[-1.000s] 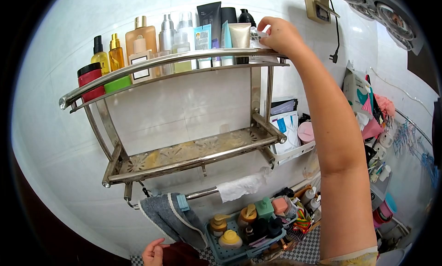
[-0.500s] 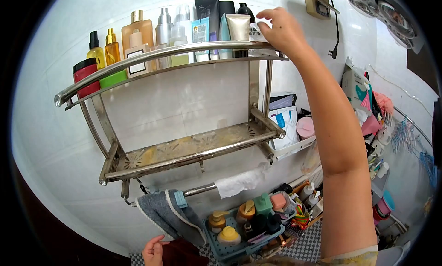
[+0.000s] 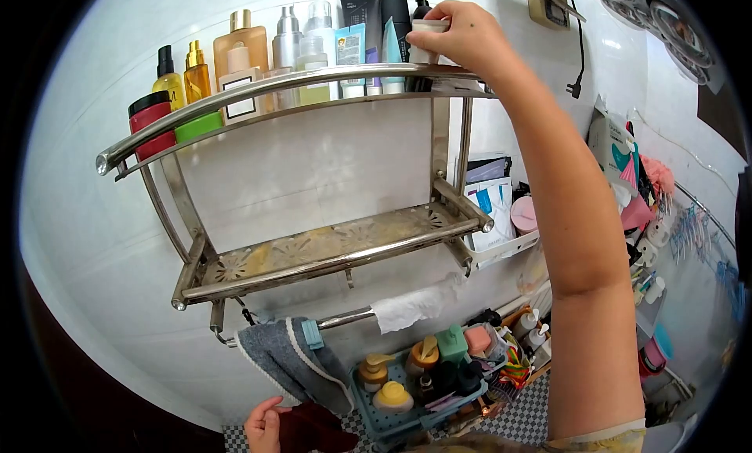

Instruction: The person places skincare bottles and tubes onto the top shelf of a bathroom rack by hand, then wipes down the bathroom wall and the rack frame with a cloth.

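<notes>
At the right end of the top shelf, my right hand (image 3: 462,36) pinches a beige tube (image 3: 425,41) by its upper end. Beside the tube stand a light blue tube (image 3: 392,53) and tall black containers (image 3: 363,18). Farther left along the metal rack (image 3: 235,95) are clear and silver bottles, an amber bottle (image 3: 249,45), yellow bottles and a red jar (image 3: 150,124) with a black lid. My left hand (image 3: 265,425) is low in the view, beside dark red cloth (image 3: 313,431); its fingers are partly curled and apart, holding nothing.
Below the rack's lower shelf (image 3: 337,245) hang a grey towel (image 3: 294,359) and a white cloth (image 3: 415,306) on a bar. A blue basket (image 3: 380,428) of bottles sits beneath. A white basket (image 3: 509,249) is right of the rack, and a black plug (image 3: 576,86) hangs on the wall.
My right hand was open above the tubes half a second ago; it has moved slightly left and down and taken hold of the beige tube. The left hand has hardly moved.
</notes>
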The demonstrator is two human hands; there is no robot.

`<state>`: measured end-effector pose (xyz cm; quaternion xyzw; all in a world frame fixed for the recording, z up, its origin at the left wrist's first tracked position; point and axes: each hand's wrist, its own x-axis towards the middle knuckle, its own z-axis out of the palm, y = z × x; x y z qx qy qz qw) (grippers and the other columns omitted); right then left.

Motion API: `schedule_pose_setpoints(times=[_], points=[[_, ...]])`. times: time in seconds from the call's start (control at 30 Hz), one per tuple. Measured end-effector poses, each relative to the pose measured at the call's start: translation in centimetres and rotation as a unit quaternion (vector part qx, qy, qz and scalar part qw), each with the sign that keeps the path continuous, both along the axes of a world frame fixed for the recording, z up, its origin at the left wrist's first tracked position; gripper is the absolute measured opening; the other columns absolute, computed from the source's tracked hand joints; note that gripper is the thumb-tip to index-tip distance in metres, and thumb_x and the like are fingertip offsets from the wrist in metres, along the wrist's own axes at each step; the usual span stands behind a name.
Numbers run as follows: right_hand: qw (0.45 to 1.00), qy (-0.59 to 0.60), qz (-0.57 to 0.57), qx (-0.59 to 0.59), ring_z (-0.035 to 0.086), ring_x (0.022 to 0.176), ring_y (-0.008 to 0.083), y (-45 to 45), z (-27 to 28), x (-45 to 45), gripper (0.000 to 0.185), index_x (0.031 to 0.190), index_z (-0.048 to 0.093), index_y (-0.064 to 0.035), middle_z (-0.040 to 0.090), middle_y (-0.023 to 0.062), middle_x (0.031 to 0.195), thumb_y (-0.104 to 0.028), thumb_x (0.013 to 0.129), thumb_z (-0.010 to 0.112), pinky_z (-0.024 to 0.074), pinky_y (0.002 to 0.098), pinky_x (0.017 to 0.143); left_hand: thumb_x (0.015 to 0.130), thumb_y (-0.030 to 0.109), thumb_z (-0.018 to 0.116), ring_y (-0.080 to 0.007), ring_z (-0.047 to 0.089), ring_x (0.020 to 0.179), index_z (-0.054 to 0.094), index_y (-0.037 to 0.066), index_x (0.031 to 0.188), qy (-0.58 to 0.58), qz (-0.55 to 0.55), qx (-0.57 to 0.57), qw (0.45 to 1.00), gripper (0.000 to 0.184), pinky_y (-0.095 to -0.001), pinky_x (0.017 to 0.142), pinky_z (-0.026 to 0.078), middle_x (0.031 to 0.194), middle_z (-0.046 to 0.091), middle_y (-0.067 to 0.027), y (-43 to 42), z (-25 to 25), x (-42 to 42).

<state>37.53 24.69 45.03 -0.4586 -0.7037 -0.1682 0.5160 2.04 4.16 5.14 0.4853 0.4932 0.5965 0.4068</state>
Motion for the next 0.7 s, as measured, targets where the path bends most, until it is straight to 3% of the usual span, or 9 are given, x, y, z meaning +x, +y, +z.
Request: schedule_pose_setpoints(times=[0.03,0.23,0.67,0.7], points=[[0.999,0.031,-0.008,-0.028,0.061,0.082,0.0252,-0.2,-0.1,-0.3,0.037,0.092,0.064,-0.0051,0.063,0.0128,0.085,-0.032,0.068,0.067,0.0484,0.0357,0.074,0.091,0.018,0.048,-0.0116,0.055,0.08,0.057,0.0,0.111,-0.005,0.001,-0.007,1.0,0.028,-0.0241,0.074,0.044,0.09,0.061,-0.0055,0.0,0.1,0.0],[0.997,-0.035,-0.04,0.048,0.061,0.078,0.0265,1.9,0.0,-0.6,0.045,0.092,0.062,-0.0005,0.063,0.0142,0.086,-0.036,0.065,0.069,0.0493,0.0334,0.072,0.091,0.018,0.048,-0.0114,0.055,0.081,0.057,0.0,0.111,-0.009,0.004,-0.007,1.0,0.028,-0.024,0.075,0.044,0.09,0.061,-0.0054,0.0,-0.4,-0.2],[1.0,-0.011,0.005,0.013,0.062,0.077,0.026,1.4,-0.6,0.4,0.049,0.09,0.063,-0.0001,0.064,0.014,0.082,-0.044,0.069,0.063,0.0489,0.0331,0.069,0.092,0.02,0.048,-0.0113,0.054,0.081,0.056,0.0,0.111,0.004,-0.008,0.008,1.0,0.029,-0.0239,0.075,0.043,0.09,0.061,-0.0055,0.3,-0.8,-0.7],[1.0,0.005,0.023,0.005,0.062,0.077,0.0258,1.0,-0.7,0.3,0.05,0.09,0.063,-0.0001,0.064,0.0138,0.082,-0.045,0.069,0.062,0.0488,0.0328,0.069,0.091,0.021,0.049,-0.0131,0.057,0.077,0.053,-0.001,0.112,-0.019,-0.005,-0.001,1.0,0.031,-0.0248,0.073,0.045,0.087,0.062,-0.009,0.5,-1.0,-0.8]])
